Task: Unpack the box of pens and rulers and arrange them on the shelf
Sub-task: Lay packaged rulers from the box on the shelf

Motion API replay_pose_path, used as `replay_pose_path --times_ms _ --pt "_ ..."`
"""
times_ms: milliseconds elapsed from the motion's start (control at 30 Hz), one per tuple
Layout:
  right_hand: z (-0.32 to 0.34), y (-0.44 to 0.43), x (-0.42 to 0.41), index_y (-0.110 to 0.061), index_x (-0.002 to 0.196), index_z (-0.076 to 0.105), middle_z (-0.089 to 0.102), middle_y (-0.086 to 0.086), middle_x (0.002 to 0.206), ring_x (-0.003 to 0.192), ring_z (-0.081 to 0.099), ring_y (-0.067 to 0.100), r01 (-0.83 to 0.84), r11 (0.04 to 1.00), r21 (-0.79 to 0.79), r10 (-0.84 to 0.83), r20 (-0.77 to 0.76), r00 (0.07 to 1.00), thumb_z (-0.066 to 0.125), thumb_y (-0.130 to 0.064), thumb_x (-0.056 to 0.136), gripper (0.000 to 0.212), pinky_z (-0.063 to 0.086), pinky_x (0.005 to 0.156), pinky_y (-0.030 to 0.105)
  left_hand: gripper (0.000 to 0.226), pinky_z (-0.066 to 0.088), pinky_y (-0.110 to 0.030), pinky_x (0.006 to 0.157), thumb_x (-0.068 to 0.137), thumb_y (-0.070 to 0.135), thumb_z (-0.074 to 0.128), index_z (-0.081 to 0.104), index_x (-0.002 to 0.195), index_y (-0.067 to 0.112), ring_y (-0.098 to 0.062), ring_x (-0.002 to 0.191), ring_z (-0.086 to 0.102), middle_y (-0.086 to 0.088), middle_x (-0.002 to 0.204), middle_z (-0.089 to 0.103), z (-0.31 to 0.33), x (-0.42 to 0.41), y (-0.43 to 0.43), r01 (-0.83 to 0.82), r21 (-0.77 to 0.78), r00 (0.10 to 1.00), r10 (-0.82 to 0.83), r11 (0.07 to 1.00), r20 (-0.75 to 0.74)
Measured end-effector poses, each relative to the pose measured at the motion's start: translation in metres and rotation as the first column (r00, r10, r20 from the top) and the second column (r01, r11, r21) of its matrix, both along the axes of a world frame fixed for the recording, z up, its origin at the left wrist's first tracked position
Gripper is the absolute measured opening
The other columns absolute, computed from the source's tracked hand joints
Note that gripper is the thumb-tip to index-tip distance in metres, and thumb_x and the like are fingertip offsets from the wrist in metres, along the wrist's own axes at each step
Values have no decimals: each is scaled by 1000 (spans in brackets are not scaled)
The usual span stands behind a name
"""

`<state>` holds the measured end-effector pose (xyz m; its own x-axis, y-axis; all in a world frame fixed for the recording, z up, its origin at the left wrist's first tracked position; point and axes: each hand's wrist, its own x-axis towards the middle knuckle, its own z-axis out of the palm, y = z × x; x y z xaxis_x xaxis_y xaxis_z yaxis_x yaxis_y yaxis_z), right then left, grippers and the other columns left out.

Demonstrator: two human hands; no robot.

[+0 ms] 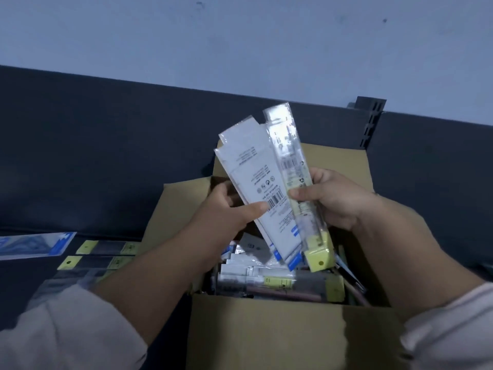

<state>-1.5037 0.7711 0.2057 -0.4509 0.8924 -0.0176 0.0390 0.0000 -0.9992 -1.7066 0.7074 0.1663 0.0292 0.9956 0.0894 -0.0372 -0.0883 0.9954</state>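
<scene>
An open cardboard box (269, 335) stands on the dark shelf (80, 161), packed with several wrapped pens and rulers (266, 279). Above the box, my left hand (234, 206) grips two white, blue-trimmed packets (253, 172) fanned out, backs with barcodes facing me. My right hand (333, 196) holds a clear ruler packet with a yellow end card (296, 169), thumb across its front. The two bundles overlap in the middle.
On the shelf to the left lie a blue-and-white packet (34, 245) and clear packets with yellow end cards (106, 248), (96, 263). A slotted shelf upright (370, 121) rises behind the box. The pale wall (240, 44) is beyond.
</scene>
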Motion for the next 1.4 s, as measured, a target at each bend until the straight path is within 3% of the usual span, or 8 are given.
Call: replay_pose_path --times_ms 100,233,400,733,967,1133,1300,1400 --pt "11 -6 -23 0 109 61 71 21 99 85 71 31 -51 997 -50 49 -48 998 61 5 73 36 59 66 40 22 53 -50 89 93 15 59 61 114 18 -25 99 68 -2 107 72 13 1 -5 37 -61 993 -30 997 118" --pt "26 -12 -53 -4 100 63 73 15 89 78 72 27 -81 996 -24 79 -74 994 49 11 87 24 60 67 39 27 52 -57 85 97 6 47 58 120 12 -33 101 67 -11 112 69 34 -17 -13 14 -96 940 20 995 341" --pt "42 -23 -107 -6 108 63 74 12 92 82 72 25 -124 992 1 124 -101 987 43 11 92 30 60 72 40 28 52 -58 85 96 6 48 58 121 12 -33 99 67 -10 111 70 52 -65 -25 -75 -77 911 100 994 400" --pt "36 -45 -272 -1 113 60 72 18 96 82 72 30 -93 993 -73 82 -133 988 47 11 91 28 60 65 44 30 57 -44 74 93 1 50 61 118 13 -27 91 70 -8 104 72 55 -213 -58 -307 -111 858 325 945 398" --pt "-18 -63 -377 -9 103 61 70 16 92 80 68 29 -54 953 -299 14 -132 991 39 6 95 28 57 68 47 32 55 -48 76 94 -1 48 58 121 13 -33 95 67 -14 110 69 16 -310 -80 -375 -217 862 425 901 275" --pt "-78 -73 -415 -7 103 62 69 20 103 92 67 35 9 870 -493 -98 -156 983 43 5 95 24 52 82 56 30 53 -47 80 94 -3 48 60 118 11 -34 98 65 -15 109 68 -28 -354 -86 -354 -328 869 438 876 231" --pt "-130 -76 -417 -11 98 59 66 14 86 84 63 30 93 723 -685 -306 -196 932 43 3 96 21 51 68 51 30 51 -42 77 93 -5 48 62 113 13 -34 99 63 -13 106 68 -66 -386 -89 -353 -356 862 448 866 237" --pt "-152 -81 -411 -8 110 59 68 18 95 90 64 32 87 667 -740 -394 -251 884 40 3 96 26 50 65 50 33 52 -39 72 93 -5 48 62 116 14 -29 96 65 -9 104 70 -77 -398 -89 -360 -334 859 449 871 245"
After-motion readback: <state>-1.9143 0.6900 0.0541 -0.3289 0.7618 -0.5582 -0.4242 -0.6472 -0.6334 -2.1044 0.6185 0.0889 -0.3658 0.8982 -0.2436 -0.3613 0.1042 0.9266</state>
